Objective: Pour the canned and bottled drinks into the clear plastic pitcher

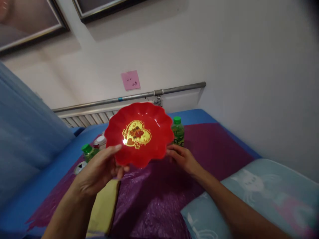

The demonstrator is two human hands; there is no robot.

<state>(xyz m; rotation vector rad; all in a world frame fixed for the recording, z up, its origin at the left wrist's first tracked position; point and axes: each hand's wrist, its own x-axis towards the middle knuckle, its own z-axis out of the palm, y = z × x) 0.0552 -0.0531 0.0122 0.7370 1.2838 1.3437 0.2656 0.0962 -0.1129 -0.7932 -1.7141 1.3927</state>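
A red scalloped plate (159,132) with a gold heart print is held up, its inside facing me. My left hand (99,169) grips its lower left rim, thumb on the inner face and fingers underneath. At the lower right edge, my right hand (180,157) has its bent fingers against the rim, partly behind it. Just behind the plate on the right stands a green-capped bottle (177,131). Left of the plate are another green-capped bottle (88,152), a white-lidded container (101,141) and a can (80,167), all partly hidden.
Purple plastic sheeting (154,202) covers a blue surface (196,116). A folded yellow cloth (104,209) lies near my left forearm, and a light-blue patterned pillow (269,196) at right. Behind are a radiator, a metal pipe (181,89) and a pink note (131,80); a blue curtain (22,132) hangs left.
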